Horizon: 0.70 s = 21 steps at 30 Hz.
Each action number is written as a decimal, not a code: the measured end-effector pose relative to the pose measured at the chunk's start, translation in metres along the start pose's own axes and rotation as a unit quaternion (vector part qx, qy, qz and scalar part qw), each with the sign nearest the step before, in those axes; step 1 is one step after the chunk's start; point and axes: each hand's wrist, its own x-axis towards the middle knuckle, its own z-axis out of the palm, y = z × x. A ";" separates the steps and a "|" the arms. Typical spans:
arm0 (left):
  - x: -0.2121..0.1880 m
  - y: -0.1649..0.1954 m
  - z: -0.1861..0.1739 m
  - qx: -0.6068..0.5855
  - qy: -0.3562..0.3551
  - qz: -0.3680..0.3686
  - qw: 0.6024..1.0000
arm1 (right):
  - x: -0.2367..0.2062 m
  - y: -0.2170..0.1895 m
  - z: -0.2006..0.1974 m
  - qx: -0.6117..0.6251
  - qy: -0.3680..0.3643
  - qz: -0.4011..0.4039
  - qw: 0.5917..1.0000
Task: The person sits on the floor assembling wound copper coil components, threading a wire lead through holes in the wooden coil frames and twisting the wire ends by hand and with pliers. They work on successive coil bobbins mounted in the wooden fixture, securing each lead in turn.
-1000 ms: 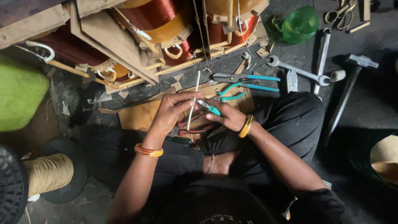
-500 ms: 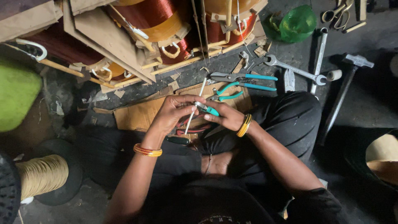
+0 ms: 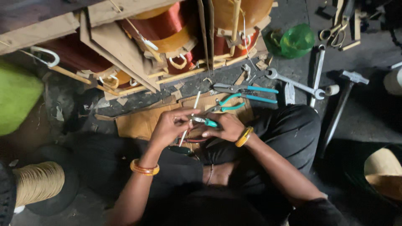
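I sit cross-legged on a dark floor. My left hand (image 3: 169,127) pinches a thin white tube (image 3: 190,117) that sticks up between my hands. My right hand (image 3: 226,127) grips a small teal-handled tool (image 3: 208,122) whose tip meets the tube. Both wrists carry orange bangles. Red-brown wire loops lie under my hands on a piece of brown cardboard (image 3: 138,123).
Large copper-wound coils in a wooden frame (image 3: 163,37) stand ahead. Teal-handled pliers (image 3: 247,90), a spanner (image 3: 295,83), a hammer (image 3: 341,102), a green bag (image 3: 296,40) and scissors (image 3: 335,31) lie to the right. A spool of tan cord (image 3: 37,182) sits at lower left.
The view has shifted slightly. My hands stay together on the tube and tool, with the tube's top end tilted a little more to the right.
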 end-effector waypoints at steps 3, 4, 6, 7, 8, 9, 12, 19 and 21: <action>-0.003 0.001 0.008 0.077 -0.015 0.143 0.987 | 0.004 0.003 0.001 0.224 0.065 0.003 0.972; -0.003 0.003 0.015 0.099 -0.036 0.087 0.991 | 0.005 0.004 0.002 0.330 0.077 0.031 0.940; -0.001 0.011 0.024 0.141 -0.049 0.028 0.988 | 0.006 0.009 0.007 0.374 0.121 0.047 0.918; 0.000 0.019 0.028 0.160 -0.042 0.026 0.986 | 0.006 0.012 0.009 0.395 0.144 0.057 0.906; 0.002 0.030 0.030 0.179 -0.035 0.024 0.983 | 0.005 0.017 0.010 0.409 0.173 0.058 0.894; 0.005 0.043 0.030 0.198 0.004 0.070 0.978 | 0.003 0.022 0.011 0.424 0.201 0.060 0.881; 0.015 0.102 0.016 0.438 0.105 0.210 0.868 | -0.002 0.045 0.009 0.417 0.279 0.093 0.860; 0.100 0.250 -0.041 0.674 0.245 0.503 0.481 | 0.001 0.074 0.017 0.316 0.271 0.086 0.905; 0.111 0.264 -0.047 0.692 0.271 0.454 0.491 | 0.003 0.067 0.014 0.321 0.277 0.108 0.899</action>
